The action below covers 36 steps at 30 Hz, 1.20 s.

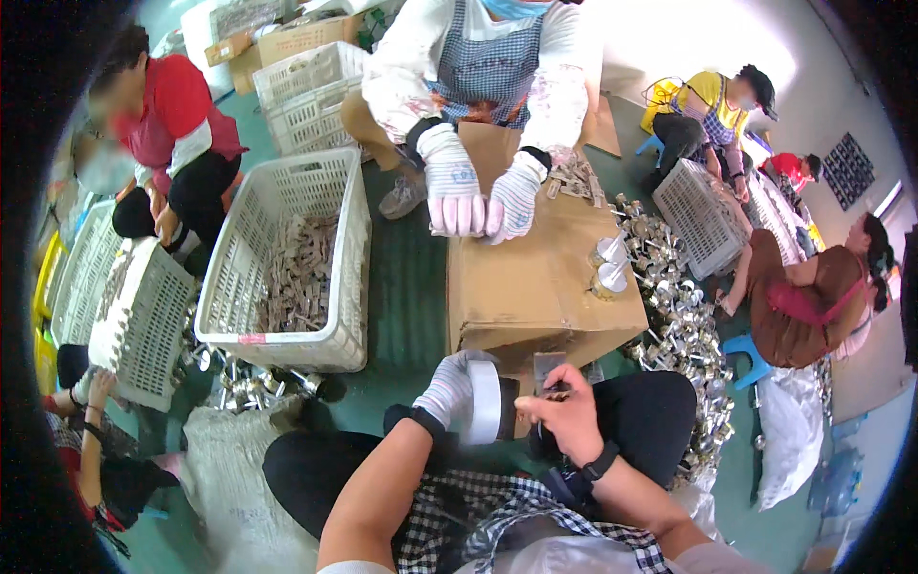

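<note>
From the head camera, the left hand point(449, 387), in a white knit glove, is wrapped around a shiny metal cylinder point(485, 402) whose round face turns toward the right hand point(564, 411). The bare right hand sits just beside it, fingers pinched together on a small dark metal piece point(555, 393) that points at the cylinder. Both hands hover over the lap, just short of the near edge of a cardboard box point(535, 287) beyond them; a white plastic crate point(287, 268) lies well to the left hand's far side.
</note>
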Each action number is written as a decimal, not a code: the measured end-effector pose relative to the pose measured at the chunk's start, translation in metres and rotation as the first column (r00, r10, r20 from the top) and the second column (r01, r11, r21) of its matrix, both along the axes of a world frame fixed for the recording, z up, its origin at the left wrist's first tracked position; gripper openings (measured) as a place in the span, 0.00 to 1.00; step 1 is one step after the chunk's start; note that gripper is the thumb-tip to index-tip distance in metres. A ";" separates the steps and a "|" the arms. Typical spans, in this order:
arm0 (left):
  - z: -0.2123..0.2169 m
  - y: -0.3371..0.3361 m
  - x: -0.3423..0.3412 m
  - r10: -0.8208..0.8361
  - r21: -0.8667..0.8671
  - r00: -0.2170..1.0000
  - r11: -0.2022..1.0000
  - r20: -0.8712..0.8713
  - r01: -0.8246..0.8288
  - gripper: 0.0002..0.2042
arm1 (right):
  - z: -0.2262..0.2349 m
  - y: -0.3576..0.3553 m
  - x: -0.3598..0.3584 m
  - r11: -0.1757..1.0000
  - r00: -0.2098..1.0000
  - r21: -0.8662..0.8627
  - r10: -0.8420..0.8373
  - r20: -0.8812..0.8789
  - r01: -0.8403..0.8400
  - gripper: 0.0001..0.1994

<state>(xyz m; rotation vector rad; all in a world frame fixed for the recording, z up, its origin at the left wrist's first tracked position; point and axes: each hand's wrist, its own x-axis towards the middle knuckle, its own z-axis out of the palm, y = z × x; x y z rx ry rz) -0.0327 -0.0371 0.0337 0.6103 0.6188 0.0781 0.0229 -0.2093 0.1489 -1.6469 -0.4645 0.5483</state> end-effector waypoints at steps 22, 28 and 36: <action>-0.012 -0.014 -0.002 -0.113 0.591 0.994 0.802 0.006 0.088 0.18 | 0.011 0.099 0.054 0.919 0.834 -0.135 0.265 -0.484 -0.370 0.13; 0.002 -0.017 0.000 -0.066 0.573 0.995 0.814 -0.073 0.096 0.21 | -0.001 0.101 0.055 0.904 0.857 -0.200 0.261 -0.444 -0.379 0.12; -0.035 -0.013 0.003 -0.041 0.559 0.998 0.829 0.044 0.009 0.16 | 0.028 0.102 0.064 0.867 0.767 -0.151 0.323 -0.555 -0.474 0.12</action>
